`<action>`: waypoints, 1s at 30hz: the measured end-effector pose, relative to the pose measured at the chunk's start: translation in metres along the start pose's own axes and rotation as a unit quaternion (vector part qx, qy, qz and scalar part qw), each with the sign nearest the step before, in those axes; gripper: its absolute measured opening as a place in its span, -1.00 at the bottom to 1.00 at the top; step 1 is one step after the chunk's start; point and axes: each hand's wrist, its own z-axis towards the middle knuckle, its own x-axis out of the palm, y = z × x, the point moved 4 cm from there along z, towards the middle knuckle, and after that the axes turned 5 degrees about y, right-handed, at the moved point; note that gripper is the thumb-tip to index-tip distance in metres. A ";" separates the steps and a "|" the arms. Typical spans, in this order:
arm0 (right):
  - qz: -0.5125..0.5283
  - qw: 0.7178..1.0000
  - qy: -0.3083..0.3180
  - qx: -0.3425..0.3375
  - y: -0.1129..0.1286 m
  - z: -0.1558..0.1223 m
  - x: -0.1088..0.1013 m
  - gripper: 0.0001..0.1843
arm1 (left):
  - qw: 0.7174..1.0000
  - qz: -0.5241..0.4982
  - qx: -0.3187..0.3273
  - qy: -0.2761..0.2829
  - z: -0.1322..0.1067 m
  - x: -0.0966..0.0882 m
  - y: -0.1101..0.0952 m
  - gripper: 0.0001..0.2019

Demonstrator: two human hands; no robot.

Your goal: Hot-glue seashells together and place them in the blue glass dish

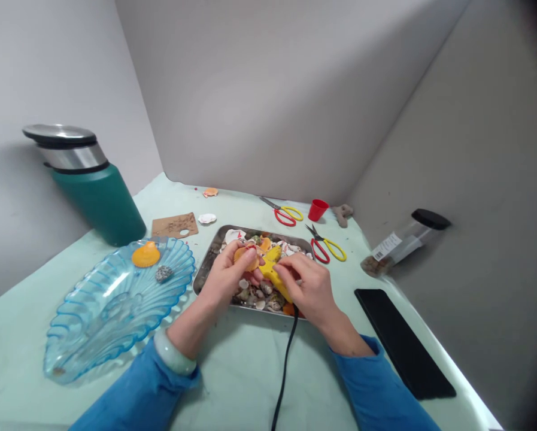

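Observation:
My left hand (229,276) pinches an orange shell (245,257) over a metal tray (204,267) filled with several mixed seashells. My right hand (306,288) grips a yellow glue gun (273,270), whose nozzle points at the orange shell. The gun's black cord (285,365) runs back toward me between my blue sleeves. Both hands hover just above the shells in the tray.
A blue shell-shaped glass dish (111,311) at left holds an orange shell (145,255) and a grey one (163,273). A green flask (93,185), brown card (175,225), two scissors (325,246), red cup (317,209), tipped jar (403,242) and black phone (403,341) surround the tray.

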 end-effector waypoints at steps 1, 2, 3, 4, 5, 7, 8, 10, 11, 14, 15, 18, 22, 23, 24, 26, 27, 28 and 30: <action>0.002 1.000 -0.006 0.000 0.000 0.000 0.000 -0.79 | 1.000 0.009 0.000 -0.003 0.000 0.000 0.000 -0.67; 0.010 1.000 -0.011 -0.002 0.000 0.000 0.000 -0.79 | 1.000 0.021 0.003 -0.004 0.000 0.000 0.001 -0.68; 0.023 1.000 -0.014 -0.005 0.000 0.000 -0.001 -0.80 | 0.999 0.033 0.009 -0.002 0.000 0.000 0.002 -0.70; 0.038 0.999 -0.014 -0.008 0.001 0.001 -0.001 -0.81 | 0.999 0.043 0.017 0.003 0.000 0.000 0.002 -0.71; 0.053 0.998 -0.010 -0.010 0.001 0.001 -0.001 -0.83 | 0.998 0.049 0.027 0.010 0.000 0.001 0.002 -0.72; 0.071 0.997 -0.002 -0.008 0.003 0.002 -0.001 -0.87 | 0.997 0.061 0.042 0.031 -0.001 0.002 0.002 -0.72; 0.073 0.997 0.000 -0.006 0.003 0.002 -0.001 -0.90 | 0.996 0.069 0.046 0.040 -0.001 0.003 0.002 -0.72; 0.077 0.997 0.000 -0.008 0.004 0.002 -0.001 -0.90 | 0.994 0.084 0.050 0.050 -0.001 0.003 0.002 -0.72; 0.079 0.997 -0.002 -0.011 0.005 0.002 -0.001 -0.88 | 0.994 0.087 0.049 0.051 -0.001 0.003 0.002 -0.72; 0.087 0.996 -0.003 -0.021 0.007 0.001 -0.001 -0.84 | 0.994 0.080 0.031 0.063 -0.001 0.005 0.002 -0.71; 0.089 0.996 -0.003 -0.023 0.007 0.001 -0.001 -0.84 | 0.995 0.074 0.024 0.066 -0.001 0.005 0.002 -0.70; 0.088 0.996 0.002 -0.031 0.008 0.000 -0.001 -0.84 | 0.995 0.082 0.023 0.056 -0.001 0.004 0.001 -0.67; 0.081 0.996 0.011 -0.037 0.007 0.001 0.001 -0.87 | 0.990 0.134 0.039 0.031 0.001 -0.001 0.002 -0.65; 0.081 0.996 0.012 -0.037 0.007 0.001 0.001 -0.89 | 0.989 0.142 0.039 0.031 0.002 -0.001 0.002 -0.65; 0.082 0.996 0.012 -0.038 0.006 0.001 0.002 -0.91 | 0.988 0.148 0.040 0.033 0.002 -0.001 0.002 -0.65; 0.083 0.996 0.014 -0.038 0.006 0.001 0.002 -0.92 | 0.986 0.159 0.046 0.038 0.002 -0.001 0.002 -0.66; 0.082 0.996 0.014 -0.038 0.006 0.001 0.002 -0.92 | 0.984 0.163 0.049 0.042 0.002 0.000 0.001 -0.67; 0.080 0.996 0.011 -0.037 0.006 0.001 0.001 -0.91 | 0.984 0.165 0.051 0.046 0.002 0.001 0.001 -0.68; 0.076 0.997 0.004 -0.034 0.006 0.001 0.000 -0.90 | 0.984 0.164 0.053 0.054 0.001 0.004 0.000 -0.72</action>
